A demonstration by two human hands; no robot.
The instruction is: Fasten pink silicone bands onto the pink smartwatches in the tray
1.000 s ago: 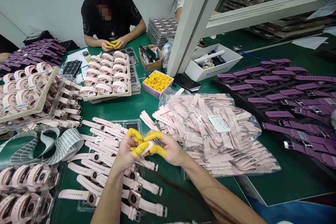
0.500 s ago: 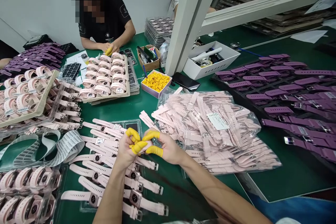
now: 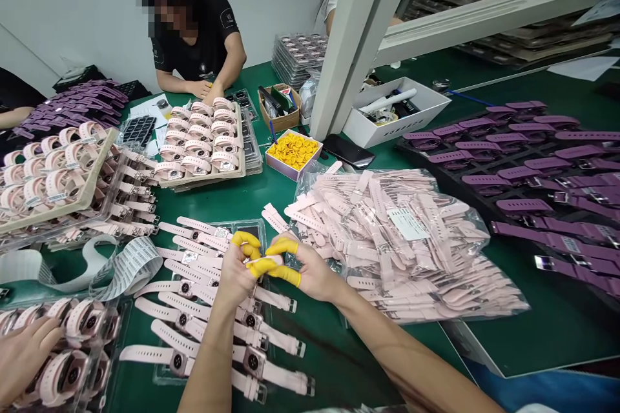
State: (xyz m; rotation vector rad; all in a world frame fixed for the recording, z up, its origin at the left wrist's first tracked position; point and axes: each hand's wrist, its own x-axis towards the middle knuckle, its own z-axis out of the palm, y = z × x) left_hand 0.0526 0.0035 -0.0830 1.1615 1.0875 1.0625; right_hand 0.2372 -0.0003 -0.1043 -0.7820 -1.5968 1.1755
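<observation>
Yellow finger covers are on my left hand (image 3: pixel 241 266) and my right hand (image 3: pixel 303 268), which meet near the middle of the view. Both sets of fingers close round a small pale pink piece (image 3: pixel 275 260), mostly hidden between them. Below and to the left of my hands, pink-strapped watches (image 3: pixel 252 361) lie in rows on clear trays. A plastic bag of pink straps (image 3: pixel 387 232) lies just right of my hands.
A person (image 3: pixel 198 45) in black works across the green table (image 3: pixel 203 197). Another person's hand (image 3: pixel 24 352) rests over watches at lower left. A box of yellow covers (image 3: pixel 293 151), a white pillar (image 3: pixel 353 39) and purple straps (image 3: pixel 526 206) stand beyond and right.
Another person's hand has come in at the lower left. The person across has lowered their hands behind the watch tray. The view has shifted slightly; my hands stay together.
</observation>
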